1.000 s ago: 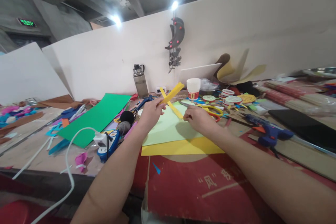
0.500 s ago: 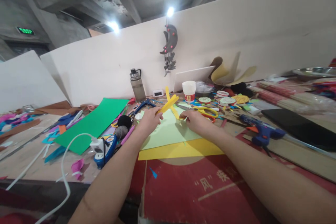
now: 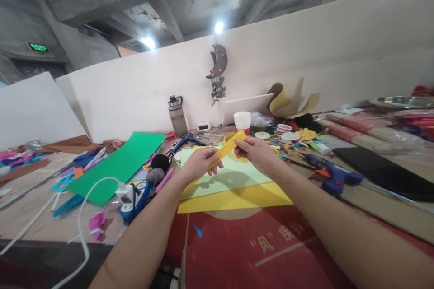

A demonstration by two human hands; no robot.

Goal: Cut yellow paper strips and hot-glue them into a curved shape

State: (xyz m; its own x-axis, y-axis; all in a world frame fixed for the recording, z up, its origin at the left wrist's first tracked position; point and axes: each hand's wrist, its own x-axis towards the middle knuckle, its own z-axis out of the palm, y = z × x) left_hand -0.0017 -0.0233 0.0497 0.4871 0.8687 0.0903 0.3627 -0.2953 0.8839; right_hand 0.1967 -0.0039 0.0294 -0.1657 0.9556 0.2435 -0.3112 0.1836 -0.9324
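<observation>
A yellow strip (image 3: pixel 228 148), felt or paper by its look, is stretched between my two hands above the work sheets. My left hand (image 3: pixel 202 162) is closed around its lower part. At the upper end, my right hand (image 3: pixel 256 152) pinches it between thumb and fingers. Beneath them lies a pale green sheet (image 3: pixel 233 179) on top of a yellow sheet (image 3: pixel 233 201). Yellow-handled scissors (image 3: pixel 240 159) lie behind the hands, partly hidden by the strip and my right hand.
The red box (image 3: pixel 237 248) supports the sheets. A green sheet (image 3: pixel 118 167), a power socket (image 3: pixel 130 198) with a white cable and a bottle (image 3: pixel 178 119) are on the left. A blue glue gun (image 3: pixel 334 174) and a black flat object (image 3: pixel 383 174) lie right; a white cup (image 3: pixel 242 120) stands behind.
The yellow pieces stood crossed and loosely apart between my hands; now one strip is drawn straight. My right hand has risen and taken its upper end. The view has tilted up slightly.
</observation>
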